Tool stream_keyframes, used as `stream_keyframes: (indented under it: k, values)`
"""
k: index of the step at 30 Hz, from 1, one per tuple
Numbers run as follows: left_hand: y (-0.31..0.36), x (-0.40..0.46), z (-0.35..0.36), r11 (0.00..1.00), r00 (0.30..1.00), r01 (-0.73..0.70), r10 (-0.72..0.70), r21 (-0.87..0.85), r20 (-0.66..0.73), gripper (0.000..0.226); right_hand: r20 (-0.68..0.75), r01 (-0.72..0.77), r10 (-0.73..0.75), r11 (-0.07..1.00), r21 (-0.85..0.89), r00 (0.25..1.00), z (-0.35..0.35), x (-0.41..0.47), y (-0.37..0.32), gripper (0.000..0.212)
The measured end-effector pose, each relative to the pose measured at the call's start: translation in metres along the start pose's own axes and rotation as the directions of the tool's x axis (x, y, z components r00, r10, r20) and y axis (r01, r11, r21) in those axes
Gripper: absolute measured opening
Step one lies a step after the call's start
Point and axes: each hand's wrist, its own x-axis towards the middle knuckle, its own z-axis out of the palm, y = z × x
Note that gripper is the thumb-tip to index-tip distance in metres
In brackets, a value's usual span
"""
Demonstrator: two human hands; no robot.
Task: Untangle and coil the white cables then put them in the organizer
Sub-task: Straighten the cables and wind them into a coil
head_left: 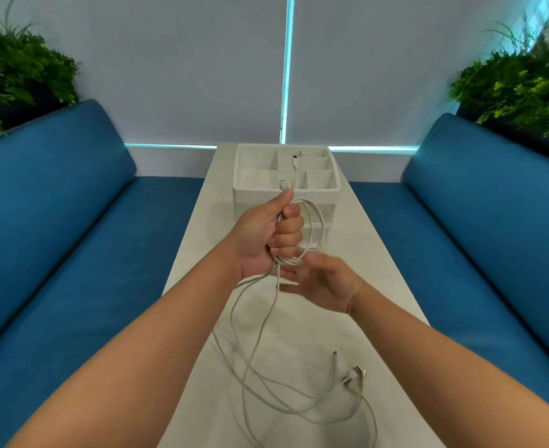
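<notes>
Two blue sofas flank a long white bench, with green plants behind each backrest. At the far end of the bench stands the white organizer, a divided tray; one white cable with a dark plug already lies across its middle compartments, and a second plug end shows beside it, partly hidden by the thumb of the left hand.

The left hand is raised in front of the organizer, its grip a closed fist around a coil of white cable. The loops stand out to the right of the knuckles and gather below the fist. From the underside of the fist the loose strands hang down to the bench and spread into a tangle near the front edge, ending in several plugs lying close together on the right.

The right hand sits just below and to the right of the fist, palm turned up and inward, fingers spread and blurred. Its grip is open; whether the fingertips touch the hanging strand cannot be told.

Both forearms reach in from the lower corners. The lowest cable loops are cut off by the frame edge.
</notes>
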Motion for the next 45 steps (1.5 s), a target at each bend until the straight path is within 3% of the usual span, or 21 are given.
stream_keyframes:
  k: [2,7,14,22,24,27,31,34,36,41,45]
  values:
    - [0.002,-0.001,0.003,1.000,1.000,-0.011,0.011,-0.013,0.006,0.041,0.067,-0.056,0.064,0.991,-0.120,0.996,0.012,0.002,0.014,0.090]
    - [0.003,-0.009,0.002,0.998,0.999,-0.034,0.034,-0.061,0.000,0.039,0.012,-0.064,0.078,0.890,-0.451,0.997,0.040,0.013,0.020,0.024]
    - [0.017,-0.028,-0.013,0.995,0.997,-0.074,0.072,-0.065,-0.041,0.038,-0.082,0.008,-0.111,0.637,-0.771,0.990,0.034,0.013,0.007,0.060]
    - [0.028,-0.049,-0.025,0.996,0.995,-0.088,0.090,0.034,-0.053,0.036,-0.165,-0.189,0.093,0.433,-0.881,0.982,0.008,0.006,-0.002,0.065]
    - [0.032,-0.053,-0.028,0.993,0.994,-0.082,0.087,0.085,-0.065,0.035,-0.182,-0.204,0.091,0.469,-0.860,0.979,0.001,0.004,-0.001,0.066]
    - [0.032,-0.056,-0.030,0.971,0.991,-0.037,0.066,0.237,-0.117,0.035,-0.279,-0.245,0.041,0.611,-0.753,0.959,-0.002,0.006,-0.010,0.051]
    - [0.022,-0.056,-0.027,0.889,0.981,0.016,0.074,0.458,-0.177,0.035,-0.461,-0.402,0.084,0.641,-0.654,0.884,0.007,0.010,-0.038,0.040]
    - [0.008,-0.053,-0.026,0.793,0.969,0.061,0.100,0.607,-0.227,0.034,-0.458,-0.481,0.305,0.808,-0.340,0.835,0.016,0.009,-0.065,0.020]
    - [-0.005,-0.048,-0.024,0.752,0.963,0.043,0.143,0.658,-0.227,0.035,-0.435,-0.442,0.343,0.885,-0.148,0.832,0.025,0.009,-0.076,0.025]
    - [-0.047,-0.026,-0.017,0.690,0.917,-0.062,0.326,0.721,-0.232,0.034,-0.534,-0.176,0.129,0.984,-0.038,0.836,0.055,0.019,-0.073,0.026]
    - [-0.066,-0.017,-0.008,0.796,0.870,-0.112,0.368,0.595,-0.327,0.036,-0.647,-0.122,-0.137,0.933,-0.339,0.750,0.065,0.026,-0.054,0.021]
